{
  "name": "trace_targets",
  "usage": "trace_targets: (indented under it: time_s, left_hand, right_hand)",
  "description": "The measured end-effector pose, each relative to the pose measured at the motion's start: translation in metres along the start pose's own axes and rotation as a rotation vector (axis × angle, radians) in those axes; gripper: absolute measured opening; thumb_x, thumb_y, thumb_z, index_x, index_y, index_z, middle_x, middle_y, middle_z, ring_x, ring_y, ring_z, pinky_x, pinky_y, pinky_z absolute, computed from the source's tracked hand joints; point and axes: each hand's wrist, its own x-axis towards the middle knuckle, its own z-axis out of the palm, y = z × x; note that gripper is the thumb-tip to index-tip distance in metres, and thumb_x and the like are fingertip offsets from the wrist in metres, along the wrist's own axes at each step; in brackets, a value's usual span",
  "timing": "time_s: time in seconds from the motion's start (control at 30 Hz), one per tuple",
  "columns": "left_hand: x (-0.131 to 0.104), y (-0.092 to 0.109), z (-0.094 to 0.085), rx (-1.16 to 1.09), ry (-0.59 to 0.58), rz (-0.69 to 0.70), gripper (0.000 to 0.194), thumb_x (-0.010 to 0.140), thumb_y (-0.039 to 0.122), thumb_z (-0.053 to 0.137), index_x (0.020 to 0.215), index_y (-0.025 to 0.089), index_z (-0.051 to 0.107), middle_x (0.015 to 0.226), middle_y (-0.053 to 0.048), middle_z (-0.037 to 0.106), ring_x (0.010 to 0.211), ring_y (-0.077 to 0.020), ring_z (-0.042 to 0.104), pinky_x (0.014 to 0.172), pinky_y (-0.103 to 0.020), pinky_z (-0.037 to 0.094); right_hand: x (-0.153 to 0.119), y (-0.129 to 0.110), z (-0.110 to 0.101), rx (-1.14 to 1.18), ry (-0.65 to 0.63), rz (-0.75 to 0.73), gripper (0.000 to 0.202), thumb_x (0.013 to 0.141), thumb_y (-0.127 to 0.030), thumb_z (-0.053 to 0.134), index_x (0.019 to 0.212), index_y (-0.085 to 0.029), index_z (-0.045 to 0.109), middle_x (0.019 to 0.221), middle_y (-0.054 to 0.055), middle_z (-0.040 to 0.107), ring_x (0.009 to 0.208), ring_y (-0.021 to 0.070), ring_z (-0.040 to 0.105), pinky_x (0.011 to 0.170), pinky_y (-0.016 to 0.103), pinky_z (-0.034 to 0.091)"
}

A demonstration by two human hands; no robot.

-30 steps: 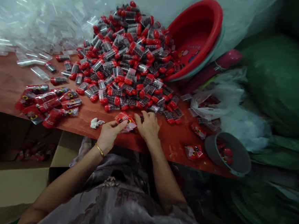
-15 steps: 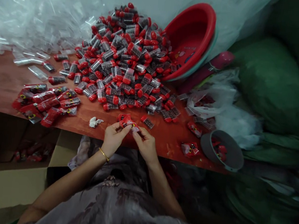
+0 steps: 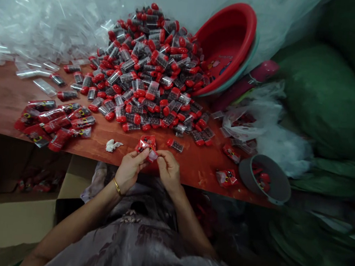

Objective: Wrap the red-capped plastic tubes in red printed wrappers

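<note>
Over the table's front edge, my left hand (image 3: 129, 171) pinches a small red printed plastic packet (image 3: 147, 141) between thumb and fingers. My right hand (image 3: 170, 172) is closed at the packet's clear lower corner, its thumb and forefinger pressed together there. Just right of the packet lies one small clear container with a red cap and dark contents (image 3: 175, 145). A large pile of the same containers (image 3: 151, 69) rises behind. To the left, a crumpled white scrap (image 3: 113, 145) lies on the table, and beyond it is a heap of filled red packets (image 3: 55, 123).
A red basin (image 3: 249, 36) leans tilted behind the pile. Clear plastic sleeves (image 3: 44, 24) heap at the back left. On the right are a grey bowl (image 3: 279, 190) with red pieces and a loose packet (image 3: 226, 177). An open cardboard box (image 3: 14, 218) stands below the left edge.
The packet has turned so more of its red printed face shows. My left hand has shifted slightly left and down, and my right hand slightly left.
</note>
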Motion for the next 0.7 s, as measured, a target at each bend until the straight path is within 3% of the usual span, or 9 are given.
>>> trace_targets:
  time_s: [0.07,0.13,0.23,0.3,0.37,0.47,0.57,0.7]
  left_hand:
    - [0.001,0.007,-0.001,0.013,-0.016,0.013,0.041,0.046,0.036,0.087,0.074,0.013,0.067,0.070,-0.003,0.071,0.067,-0.0139,0.065,0.070,-0.026,0.049]
    - [0.001,0.012,-0.002,0.019,-0.037,0.000,0.043,0.045,0.039,0.087,0.073,0.013,0.067,0.070,-0.003,0.072,0.068,-0.0146,0.066,0.070,-0.026,0.049]
    - [-0.001,0.014,0.000,0.036,-0.065,-0.047,0.045,0.044,0.042,0.087,0.071,0.013,0.066,0.071,-0.004,0.072,0.069,-0.0155,0.066,0.070,-0.027,0.049]
    - [-0.002,0.013,0.001,0.048,-0.073,-0.070,0.045,0.043,0.043,0.087,0.071,0.013,0.066,0.071,-0.005,0.072,0.069,-0.0158,0.066,0.071,-0.027,0.049]
    - [-0.003,0.012,0.002,0.056,-0.075,-0.073,0.046,0.043,0.043,0.087,0.071,0.014,0.066,0.072,-0.004,0.072,0.070,-0.0160,0.067,0.073,-0.028,0.049]
    - [-0.003,0.010,0.001,0.078,-0.073,-0.053,0.046,0.044,0.043,0.087,0.073,0.014,0.067,0.073,-0.005,0.072,0.071,-0.0159,0.066,0.075,-0.030,0.050]
    - [-0.003,0.008,0.001,0.113,-0.070,-0.016,0.046,0.045,0.042,0.086,0.075,0.013,0.069,0.074,-0.005,0.072,0.070,-0.0155,0.066,0.075,-0.030,0.051]
    - [-0.008,0.002,0.005,0.156,-0.086,0.002,0.043,0.045,0.040,0.086,0.073,0.011,0.070,0.073,-0.005,0.072,0.068,-0.0147,0.065,0.071,-0.028,0.051]
  right_hand:
    - [0.009,0.022,-0.017,-0.254,-0.022,-0.048,0.032,0.087,-0.036,0.049,0.112,-0.018,0.059,0.109,0.011,0.065,0.103,0.0244,0.056,0.091,0.041,0.044]
    - [0.018,0.047,-0.032,-0.525,-0.050,0.018,0.047,0.082,-0.035,0.055,0.124,-0.015,0.053,0.124,0.016,0.058,0.111,0.0306,0.051,0.094,0.048,0.041]
    - [0.026,0.075,-0.044,-0.692,-0.172,0.056,0.043,0.081,-0.026,0.052,0.122,-0.012,0.055,0.124,0.017,0.060,0.105,0.0317,0.054,0.089,0.047,0.043]
    - [0.024,0.081,-0.046,-0.678,-0.164,0.046,0.036,0.083,-0.025,0.047,0.115,-0.012,0.060,0.116,0.017,0.064,0.097,0.0297,0.058,0.086,0.045,0.045]
    - [0.015,0.076,-0.045,-0.558,-0.087,0.054,0.033,0.085,-0.026,0.043,0.108,-0.013,0.062,0.105,0.016,0.068,0.090,0.0270,0.061,0.082,0.041,0.047]
    - [-0.006,0.051,-0.049,-0.193,-0.024,0.152,0.030,0.088,-0.033,0.041,0.100,-0.017,0.063,0.082,0.009,0.069,0.070,0.0199,0.063,0.066,0.032,0.050]
    - [-0.027,0.019,-0.055,0.198,-0.124,0.322,0.031,0.089,-0.039,0.041,0.093,-0.019,0.064,0.055,-0.001,0.058,0.041,0.0125,0.050,0.042,0.024,0.041]
    - [-0.038,-0.010,-0.059,0.342,-0.183,0.337,0.028,0.087,-0.039,0.046,0.083,-0.018,0.065,0.052,-0.003,0.053,0.038,0.0086,0.044,0.037,0.020,0.032]
